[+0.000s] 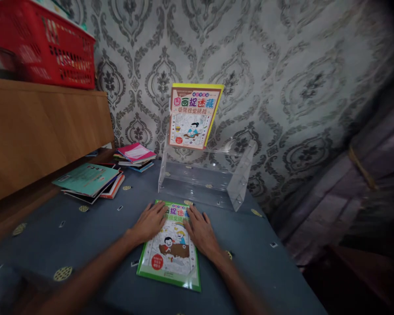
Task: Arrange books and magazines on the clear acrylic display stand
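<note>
I see a book pile point(88, 178) left of the green book point(175, 269), which lies flat on a blue tabletop point(98, 227). The left hand point(152, 221), fingers open, touches the book's top left; the right hand point(202, 228), fingers open too, its top right. A clear rack point(241, 179) stands behind the book.

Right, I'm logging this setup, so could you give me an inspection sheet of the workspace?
Surface: dark blue cloth with yellow prints.
Job's things: green-bordered book lying face up; clear rack behind it, brown-bordered book standing at its upper left.
Clutter: teal-topped book pile and pink-topped book pile, both left.
Hands: left hand on the green-bordered book's upper left, right hand at its right edge.
Cables: nothing seen.
Surroundings: patterned wall; red basket on wooden cabinet; fabric at right.
</note>
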Motion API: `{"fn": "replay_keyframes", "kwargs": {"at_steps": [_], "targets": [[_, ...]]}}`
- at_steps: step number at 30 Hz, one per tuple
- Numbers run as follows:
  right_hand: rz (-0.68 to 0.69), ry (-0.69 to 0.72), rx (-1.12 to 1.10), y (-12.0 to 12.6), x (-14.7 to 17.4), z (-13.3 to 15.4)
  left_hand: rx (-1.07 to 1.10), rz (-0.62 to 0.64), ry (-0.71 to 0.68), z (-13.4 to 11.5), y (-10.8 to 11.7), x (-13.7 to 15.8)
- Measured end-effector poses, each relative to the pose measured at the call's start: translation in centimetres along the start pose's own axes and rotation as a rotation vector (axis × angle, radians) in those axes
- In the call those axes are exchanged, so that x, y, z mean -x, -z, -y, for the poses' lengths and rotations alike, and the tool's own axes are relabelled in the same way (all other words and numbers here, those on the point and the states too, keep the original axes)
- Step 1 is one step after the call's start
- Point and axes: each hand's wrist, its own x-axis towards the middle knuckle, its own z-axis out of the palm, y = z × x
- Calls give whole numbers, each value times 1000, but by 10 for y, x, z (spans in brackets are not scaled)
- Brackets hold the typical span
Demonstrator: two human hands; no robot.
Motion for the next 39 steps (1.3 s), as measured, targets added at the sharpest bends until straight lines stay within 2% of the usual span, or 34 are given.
{"fn": "replay_keyframes", "kwargs": {"at_steps": [8, 14, 17, 22, 26, 34, 39], "targets": [[-14, 41, 48, -8, -1, -7, 20, 76, -148, -54, 9, 16], [-41, 53, 77, -16, -3, -13, 101, 132, -294, -74, 24, 35], [-52, 51, 71, -18, -4, -12, 146, 158, -347, -79, 32, 40], [-28, 5, 85, -17, 5, -5, 204, 171, -331, -81, 38, 40], [-33, 26, 109, -23, 22, -4, 221, 140, -348, -80, 39, 38], [-139, 125, 197, -47, 62, -15, 210, 118, -335, -78, 32, 39], [-210, 154, 199, -58, 89, -10, 216, 99, -309, -76, 26, 39]]}}
